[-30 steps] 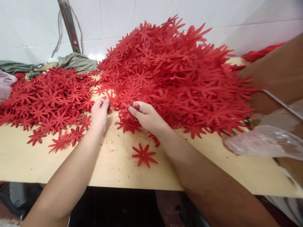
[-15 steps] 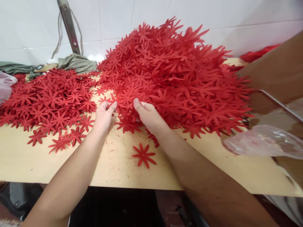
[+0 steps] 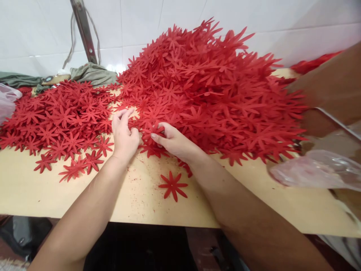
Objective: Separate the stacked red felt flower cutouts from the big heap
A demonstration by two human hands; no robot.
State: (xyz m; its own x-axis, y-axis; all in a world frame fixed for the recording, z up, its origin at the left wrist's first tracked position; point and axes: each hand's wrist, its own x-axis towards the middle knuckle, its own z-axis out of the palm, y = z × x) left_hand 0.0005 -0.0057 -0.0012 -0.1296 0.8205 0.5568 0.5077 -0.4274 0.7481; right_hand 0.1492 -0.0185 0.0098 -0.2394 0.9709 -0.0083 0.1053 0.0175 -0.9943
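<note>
Picking: at the near foot of the big heap of red flower cut-outs (image 3: 208, 86), both hands working the same small spot.
Left hand (image 3: 124, 133): palm down, fingers curled loosely onto a few loose cut-outs at the heap's edge, touching them; whether any petal is truly pinched, cannot tell.
Right hand (image 3: 173, 141): thumb and forefinger closed on one red flower piece (image 3: 152, 131), lifted slightly off its neighbours, likely to peel a single piece from ones stuck together.
Big heap: piled high against the tiled wall (image 3: 141, 22), just beyond the fingers, kept within easy reach.
Spread layer (image 3: 59, 116): flatter scatter of the same cut-outs left of the left hand, lying mostly singly, seemingly laid apart from the heap.
Lone flower (image 3: 172, 185): flat on the bare wooden bench (image 3: 42, 195), near the right wrist, apart from both piles.
Far left: green cloth (image 3: 90, 73) and a metal bar (image 3: 83, 30) leaning at the wall.
Right edge: clear plastic bag (image 3: 316, 169) under another person's arm (image 3: 332, 82), well apart from the working hands.
</note>
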